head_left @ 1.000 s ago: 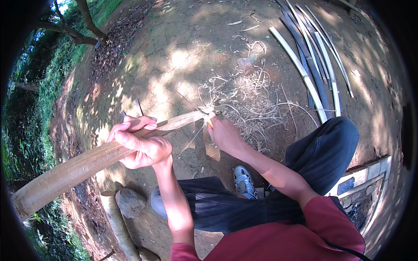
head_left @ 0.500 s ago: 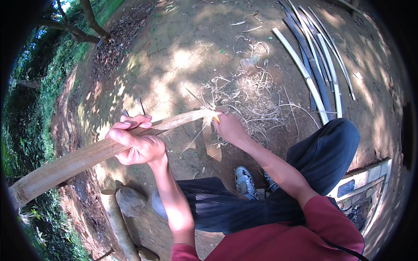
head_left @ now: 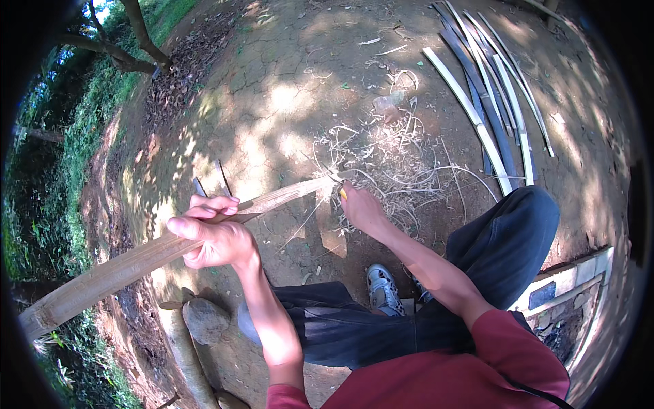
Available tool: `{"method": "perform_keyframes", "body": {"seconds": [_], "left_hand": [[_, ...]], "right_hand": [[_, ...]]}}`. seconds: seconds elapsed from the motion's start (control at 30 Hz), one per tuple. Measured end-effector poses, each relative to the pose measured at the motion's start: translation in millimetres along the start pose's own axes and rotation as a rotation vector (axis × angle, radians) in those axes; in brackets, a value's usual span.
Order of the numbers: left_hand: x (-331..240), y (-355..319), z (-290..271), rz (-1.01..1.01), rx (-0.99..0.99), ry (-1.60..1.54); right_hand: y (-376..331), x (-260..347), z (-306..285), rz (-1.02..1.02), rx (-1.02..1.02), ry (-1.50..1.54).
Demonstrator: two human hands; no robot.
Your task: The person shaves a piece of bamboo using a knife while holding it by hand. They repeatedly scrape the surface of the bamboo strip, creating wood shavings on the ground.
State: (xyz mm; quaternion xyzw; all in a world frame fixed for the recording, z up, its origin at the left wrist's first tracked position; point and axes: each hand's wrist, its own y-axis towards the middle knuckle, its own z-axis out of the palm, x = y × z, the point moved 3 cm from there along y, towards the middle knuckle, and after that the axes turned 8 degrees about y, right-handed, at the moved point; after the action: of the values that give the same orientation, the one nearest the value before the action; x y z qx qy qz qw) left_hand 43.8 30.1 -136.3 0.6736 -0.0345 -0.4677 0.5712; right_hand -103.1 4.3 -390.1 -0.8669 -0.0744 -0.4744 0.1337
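Note:
A long split bamboo strip (head_left: 129, 269) runs from the left rim up toward the middle, its far part pale and scraped. My left hand (head_left: 216, 235) is closed round it near mid-length, thumb along the top. At the strip's far end, my right hand (head_left: 362, 206) is closed on a knife with a yellow handle (head_left: 343, 195). Most of the knife is hidden by the fingers; only a small dark part shows beside the bamboo tip. Below that tip, thin curly shavings (head_left: 388, 153) lie heaped on the ground.
Several long bamboo strips (head_left: 480, 129) lie on the bare earth at the far right. A log (head_left: 187, 347) and a rounded stone (head_left: 206, 320) are at the near left. Two dark thin pieces (head_left: 222, 178) stand beyond my left hand. A tree (head_left: 143, 34) rises at the far left.
My right hand has shifted slightly right and down, away from the bamboo tip. The pale tuft of shavings at that tip no longer shows. The strip's left end has dipped a little.

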Motion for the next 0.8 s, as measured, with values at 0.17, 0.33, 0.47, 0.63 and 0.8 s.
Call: {"method": "perform_keyframes", "body": {"seconds": [0.17, 0.33, 0.47, 0.63, 0.8], "left_hand": [[-3.6, -8.6, 2.3, -0.026, 0.027, -0.045], [-10.8, -21.9, 8.7, 0.052, 0.107, -0.11], [-22.9, -18.5, 26.3, 0.102, 0.161, -0.166], [-14.8, -17.3, 28.0, 0.016, 0.138, -0.101], [-10.8, -13.1, 31.6, 0.003, 0.091, -0.073]], "right_hand": [[-17.0, 62.1, -22.8, -0.092, 0.08, 0.046], [9.3, -14.1, 9.8, 0.116, 0.014, -0.042], [18.7, -140.3, 32.7, 0.233, -0.032, -0.144], [9.9, -15.2, 3.9, 0.088, -0.06, 0.102], [-5.8, 52.2, -30.7, -0.001, 0.008, 0.142]]}}
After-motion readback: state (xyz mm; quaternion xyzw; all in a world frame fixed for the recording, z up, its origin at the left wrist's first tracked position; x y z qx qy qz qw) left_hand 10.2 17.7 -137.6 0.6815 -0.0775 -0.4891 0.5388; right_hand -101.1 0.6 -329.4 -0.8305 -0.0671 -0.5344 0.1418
